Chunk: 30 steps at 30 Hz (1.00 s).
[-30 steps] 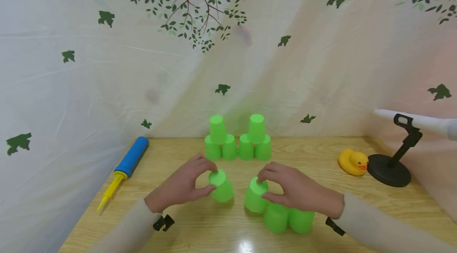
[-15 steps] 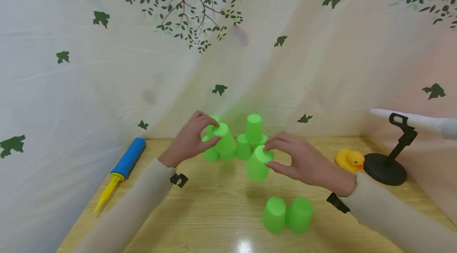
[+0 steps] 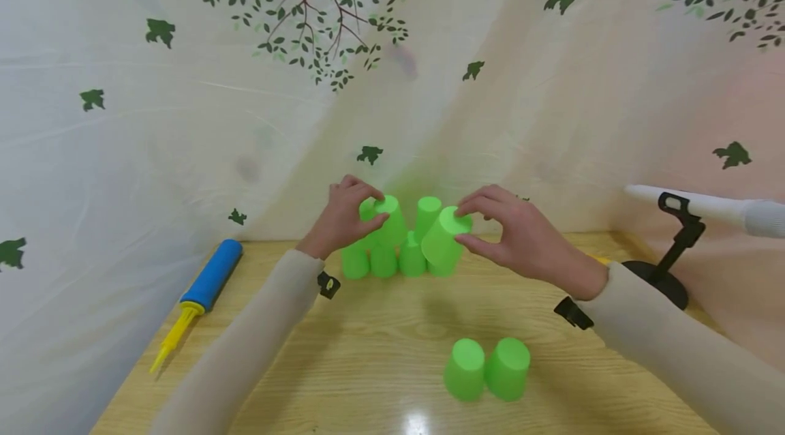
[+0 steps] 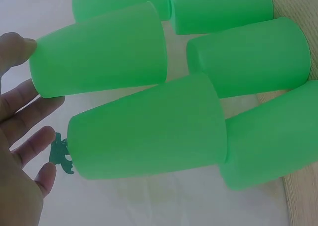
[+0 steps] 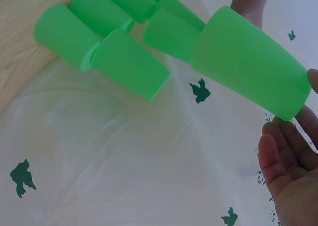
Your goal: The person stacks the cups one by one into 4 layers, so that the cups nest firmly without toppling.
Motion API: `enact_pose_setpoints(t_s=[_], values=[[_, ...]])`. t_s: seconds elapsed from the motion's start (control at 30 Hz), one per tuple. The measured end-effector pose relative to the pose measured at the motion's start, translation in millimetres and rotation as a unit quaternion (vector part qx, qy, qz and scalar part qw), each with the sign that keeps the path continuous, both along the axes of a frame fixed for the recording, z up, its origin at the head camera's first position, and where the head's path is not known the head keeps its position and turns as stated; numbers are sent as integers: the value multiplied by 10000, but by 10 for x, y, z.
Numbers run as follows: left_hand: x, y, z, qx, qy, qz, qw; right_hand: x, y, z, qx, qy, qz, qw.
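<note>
My left hand (image 3: 346,213) pinches an upside-down green cup (image 3: 390,220) near its closed end. That cup is at the upper level of the back cup group, partly in front of an upper cup (image 3: 366,210); whether it rests on the lower cups is hard to tell. My right hand (image 3: 521,237) pinches another green cup (image 3: 443,241), tilted and in front of the group's right side. Behind it stands the other upper cup (image 3: 428,213). A lower row of cups (image 3: 383,262) stands on the table. The left wrist view shows thumb and fingers at the held cup's base (image 4: 99,52).
Two upside-down green cups (image 3: 465,370) stand side by side at the front of the wooden table (image 3: 343,367). A blue and yellow hand pump (image 3: 211,276) lies at left. At right is a black stand (image 3: 662,281) holding a white rod. A patterned cloth (image 3: 276,148) hangs behind.
Both hands have lifted their cups off the table and carried them away from the body, up to the back group. The two front cups stay standing. My right arm now hides most of the yellow duck.
</note>
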<state>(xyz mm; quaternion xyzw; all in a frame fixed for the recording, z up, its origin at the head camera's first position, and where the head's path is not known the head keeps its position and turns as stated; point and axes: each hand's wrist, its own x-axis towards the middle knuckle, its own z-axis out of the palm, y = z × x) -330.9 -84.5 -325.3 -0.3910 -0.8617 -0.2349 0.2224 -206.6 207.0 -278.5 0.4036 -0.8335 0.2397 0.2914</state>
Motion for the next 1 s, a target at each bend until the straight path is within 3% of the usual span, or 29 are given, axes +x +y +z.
enact_pose_setpoints(t_s=[0.57,1.0], values=[[-142,195,-49,-612,-331,536,9961,32,13,47,-112,-32,-47,9999],[-177,208,-72,-707,-486,687,9939,-23,-8,-21,-244,-80,-78,9996]])
